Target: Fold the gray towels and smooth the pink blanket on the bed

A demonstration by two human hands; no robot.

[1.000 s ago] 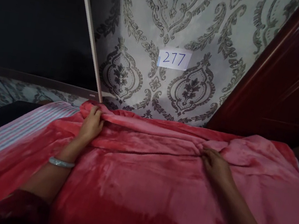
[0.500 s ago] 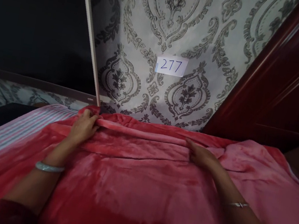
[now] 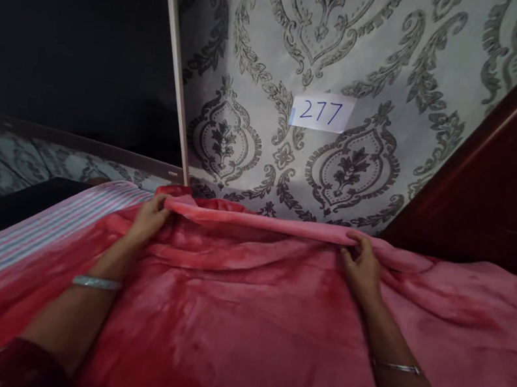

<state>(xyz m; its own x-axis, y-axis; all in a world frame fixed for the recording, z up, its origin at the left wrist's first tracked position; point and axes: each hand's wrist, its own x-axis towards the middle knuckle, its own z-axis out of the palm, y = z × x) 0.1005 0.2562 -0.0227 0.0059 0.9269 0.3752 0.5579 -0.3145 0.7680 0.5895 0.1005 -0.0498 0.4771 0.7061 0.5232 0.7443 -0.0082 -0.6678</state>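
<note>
A red and pink plush blanket [image 3: 234, 341] spreads across most of the lower view, with folds and creases along its far side. My left hand [image 3: 151, 218] pinches the far edge of the blanket at left of centre. At the right, my right hand [image 3: 362, 263] grips the same edge between thumb and fingers. Between the two hands the edge is drawn fairly straight and raised a little. A pale bangle is on my left wrist, a thin silvery one on my right.
A striped cloth [image 3: 56, 219] shows beside the blanket at the left. Behind stands a patterned wall [image 3: 283, 46] bearing a paper marked 277 [image 3: 322, 112]. A large dark screen [image 3: 67, 36] is at the upper left, and a glossy dark red wooden panel [image 3: 505, 169] at the right.
My right hand has moved right and slightly up, and the blanket edge between my hands is now lifted and straighter. The whole view has shifted a little.
</note>
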